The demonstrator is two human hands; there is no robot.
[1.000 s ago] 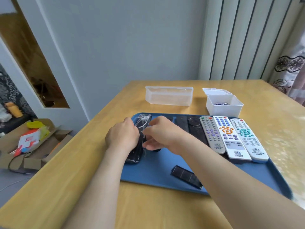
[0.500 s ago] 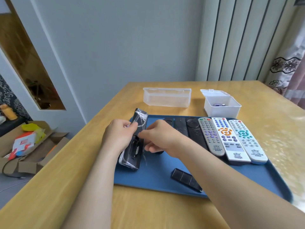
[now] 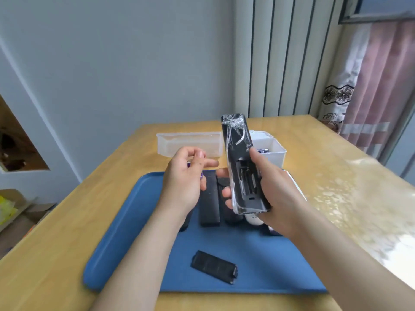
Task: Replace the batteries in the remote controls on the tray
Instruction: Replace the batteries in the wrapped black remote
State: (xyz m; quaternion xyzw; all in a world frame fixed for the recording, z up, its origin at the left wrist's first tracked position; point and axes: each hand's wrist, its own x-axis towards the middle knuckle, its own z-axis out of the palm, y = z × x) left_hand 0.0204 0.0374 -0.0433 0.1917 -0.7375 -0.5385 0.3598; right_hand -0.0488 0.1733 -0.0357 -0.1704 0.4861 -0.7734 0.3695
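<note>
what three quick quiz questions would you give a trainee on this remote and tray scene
1. True or false: the right hand holds the black remote with its battery bay closed.
2. Fill in: the battery in the left hand is ___ in colour.
3. Where does the loose battery cover lie? A on the blue tray; B in the white box; C on the bare table.

Key: 1 false, the bay is open; 2 purple; 3 A.
</note>
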